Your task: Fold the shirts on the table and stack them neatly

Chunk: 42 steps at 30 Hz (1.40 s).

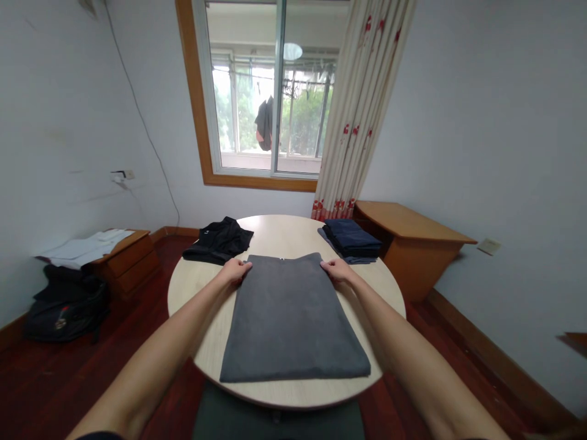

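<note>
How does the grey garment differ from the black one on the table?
The grey garment lies flat mid-table; the black garment sits rumpled at the far left. The grey covers more area than the black. Left hand and right hand touch the grey's far corners; the black is untouched. Both lie on the round table.

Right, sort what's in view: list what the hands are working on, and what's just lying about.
In hand: grey cloth, left hand and right hand on its far corners.
Lying about: black garment, navy folded stack, backpack, papers.
</note>
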Each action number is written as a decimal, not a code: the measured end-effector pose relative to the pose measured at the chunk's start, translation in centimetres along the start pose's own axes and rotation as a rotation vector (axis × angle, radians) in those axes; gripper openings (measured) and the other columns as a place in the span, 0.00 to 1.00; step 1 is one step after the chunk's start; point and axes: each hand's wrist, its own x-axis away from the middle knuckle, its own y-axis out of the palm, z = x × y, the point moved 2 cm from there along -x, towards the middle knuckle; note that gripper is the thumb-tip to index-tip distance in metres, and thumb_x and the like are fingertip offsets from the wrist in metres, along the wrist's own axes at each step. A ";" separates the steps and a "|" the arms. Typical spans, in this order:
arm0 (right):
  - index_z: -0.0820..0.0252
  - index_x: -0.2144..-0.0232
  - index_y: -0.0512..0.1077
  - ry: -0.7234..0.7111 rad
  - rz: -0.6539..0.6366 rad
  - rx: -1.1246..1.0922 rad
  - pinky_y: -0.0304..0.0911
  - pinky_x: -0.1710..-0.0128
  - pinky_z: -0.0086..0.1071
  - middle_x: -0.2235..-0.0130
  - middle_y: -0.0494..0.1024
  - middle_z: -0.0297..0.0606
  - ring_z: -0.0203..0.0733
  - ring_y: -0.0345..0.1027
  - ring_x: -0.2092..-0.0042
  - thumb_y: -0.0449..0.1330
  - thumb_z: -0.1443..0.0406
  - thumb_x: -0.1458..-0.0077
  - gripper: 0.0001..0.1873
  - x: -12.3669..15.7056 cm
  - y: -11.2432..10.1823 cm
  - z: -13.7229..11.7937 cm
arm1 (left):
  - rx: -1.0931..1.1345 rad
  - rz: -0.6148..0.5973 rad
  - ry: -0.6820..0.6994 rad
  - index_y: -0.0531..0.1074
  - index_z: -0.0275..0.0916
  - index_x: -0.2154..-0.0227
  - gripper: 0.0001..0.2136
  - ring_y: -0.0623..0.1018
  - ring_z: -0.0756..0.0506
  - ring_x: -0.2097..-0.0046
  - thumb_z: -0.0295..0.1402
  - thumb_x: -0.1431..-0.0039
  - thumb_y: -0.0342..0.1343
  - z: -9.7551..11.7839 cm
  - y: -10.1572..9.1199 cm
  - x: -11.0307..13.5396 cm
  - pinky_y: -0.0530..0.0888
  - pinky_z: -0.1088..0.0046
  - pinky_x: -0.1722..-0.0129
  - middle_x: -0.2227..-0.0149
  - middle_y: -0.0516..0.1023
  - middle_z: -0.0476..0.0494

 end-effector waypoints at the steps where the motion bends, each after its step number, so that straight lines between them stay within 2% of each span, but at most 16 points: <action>1: 0.64 0.78 0.71 -0.006 0.017 -0.018 0.54 0.81 0.27 0.82 0.68 0.34 0.33 0.59 0.80 0.59 0.56 0.38 0.21 -0.4 0.3 -0.1 | 0.004 0.011 -0.013 0.70 0.37 0.78 0.17 0.63 0.51 0.85 0.44 0.42 0.60 0.0 0.2 -0.7 0.57 0.75 0.84 0.87 0.62 0.51; 5: 0.63 0.77 0.70 -0.031 0.080 -0.073 0.55 0.80 0.27 0.81 0.69 0.36 0.35 0.61 0.78 0.56 0.54 0.36 0.22 -1.2 1.2 -0.6 | 0.044 0.030 -0.044 0.70 0.35 0.77 0.17 0.62 0.51 0.85 0.44 0.41 0.59 0.1 0.3 -2.7 0.56 0.75 0.84 0.87 0.61 0.52; 9: 0.64 0.76 0.72 -0.035 0.147 -0.041 0.57 0.78 0.27 0.79 0.71 0.36 0.38 0.65 0.75 0.58 0.59 0.39 0.17 -2.0 1.6 -0.6 | 0.070 0.043 -0.026 0.71 0.35 0.75 0.16 0.62 0.51 0.84 0.43 0.44 0.61 0.1 0.4 -3.5 0.56 0.75 0.84 0.86 0.60 0.53; 13: 0.66 0.67 0.75 -0.059 0.211 0.040 0.63 0.68 0.29 0.69 0.79 0.42 0.43 0.72 0.65 0.59 0.61 0.40 0.12 -2.3 2.2 0.2 | 0.028 0.092 0.032 0.70 0.35 0.75 0.13 0.65 0.50 0.82 0.41 0.43 0.60 -0.6 0.6 -3.2 0.59 0.74 0.81 0.84 0.61 0.53; 16: 0.64 0.57 0.75 -0.099 0.257 0.206 0.64 0.57 0.33 0.58 0.80 0.48 0.48 0.73 0.55 0.59 0.61 0.39 0.13 -1.9 2.6 0.1 | -0.072 0.150 0.091 0.71 0.36 0.75 0.10 0.75 0.45 0.73 0.37 0.44 0.60 -0.6 0.3 -2.3 0.67 0.73 0.74 0.80 0.69 0.47; 19: 0.65 0.49 0.71 -0.140 0.292 0.507 0.63 0.52 0.39 0.52 0.78 0.56 0.52 0.73 0.50 0.53 0.61 0.34 0.17 -0.8 3.0 -1.2 | -0.186 0.243 0.165 0.74 0.36 0.67 0.06 0.78 0.37 0.54 0.33 0.44 0.60 0.6 0.1 -0.7 0.72 0.68 0.58 0.64 0.79 0.37; 21: 0.67 0.46 0.69 -0.204 0.340 0.630 0.62 0.48 0.43 0.48 0.75 0.60 0.55 0.70 0.46 0.50 0.61 0.33 0.19 0.2 3.4 -2.6 | -0.266 0.291 0.261 0.75 0.37 0.57 0.11 0.72 0.34 0.43 0.34 0.41 0.57 1.9 0.7 0.9 0.69 0.62 0.47 0.51 0.77 0.32; 23: 0.67 0.45 0.69 -0.347 0.337 0.668 0.56 0.42 0.47 0.43 0.72 0.61 0.57 0.65 0.41 0.50 0.59 0.32 0.22 1.5 4.4 -4.0 | -0.390 0.258 0.456 0.73 0.36 0.49 0.16 0.68 0.34 0.38 0.37 0.35 0.52 3.3 2.4 2.7 0.64 0.58 0.39 0.44 0.74 0.31; 25: 0.65 0.40 0.67 -0.538 0.211 0.672 0.47 0.35 0.48 0.37 0.67 0.57 0.56 0.58 0.35 0.49 0.55 0.32 0.26 2.7 6.1 -5.1 | -0.526 0.135 0.682 0.71 0.37 0.43 0.20 0.67 0.36 0.36 0.40 0.32 0.47 4.2 5.0 4.3 0.59 0.56 0.35 0.39 0.71 0.32; 27: 0.63 0.35 0.62 -0.655 0.024 0.677 0.38 0.31 0.49 0.32 0.61 0.51 0.53 0.49 0.31 0.47 0.53 0.32 0.30 3.6 8.0 -5.3 | -0.619 0.014 0.775 0.67 0.38 0.39 0.23 0.62 0.37 0.32 0.42 0.30 0.45 4.4 7.3 5.3 0.53 0.53 0.32 0.34 0.66 0.35; 29: 0.62 0.32 0.57 -0.643 -0.099 0.680 0.32 0.30 0.50 0.29 0.55 0.47 0.50 0.43 0.28 0.44 0.52 0.31 0.32 3.7 9.1 -4.7 | -0.669 -0.060 0.736 0.64 0.39 0.36 0.25 0.57 0.36 0.29 0.44 0.30 0.43 3.8 8.6 5.4 0.49 0.49 0.31 0.30 0.59 0.36; 31: 0.63 0.31 0.55 -0.575 -0.126 0.659 0.31 0.30 0.51 0.28 0.51 0.47 0.50 0.39 0.27 0.42 0.49 0.31 0.35 3.2 9.1 -3.7 | -0.681 -0.098 0.666 0.62 0.39 0.34 0.28 0.53 0.36 0.28 0.48 0.31 0.43 3.1 8.7 4.8 0.48 0.48 0.31 0.29 0.55 0.36; 37: 0.62 0.29 0.49 -0.389 -0.058 0.567 0.36 0.30 0.48 0.27 0.46 0.46 0.47 0.36 0.26 0.41 0.47 0.31 0.38 1.0 5.3 -0.1 | -0.650 -0.060 0.554 0.58 0.40 0.32 0.32 0.49 0.36 0.27 0.52 0.32 0.42 1.5 5.9 2.5 0.48 0.50 0.31 0.27 0.49 0.38; 42: 0.59 0.29 0.49 -0.292 -0.041 0.502 0.37 0.30 0.50 0.27 0.45 0.44 0.46 0.39 0.27 0.39 0.51 0.29 0.34 1.7 2.9 2.8 | -0.639 -0.029 0.442 0.55 0.38 0.31 0.32 0.48 0.37 0.27 0.50 0.31 0.39 -0.7 3.3 2.4 0.51 0.47 0.32 0.27 0.47 0.37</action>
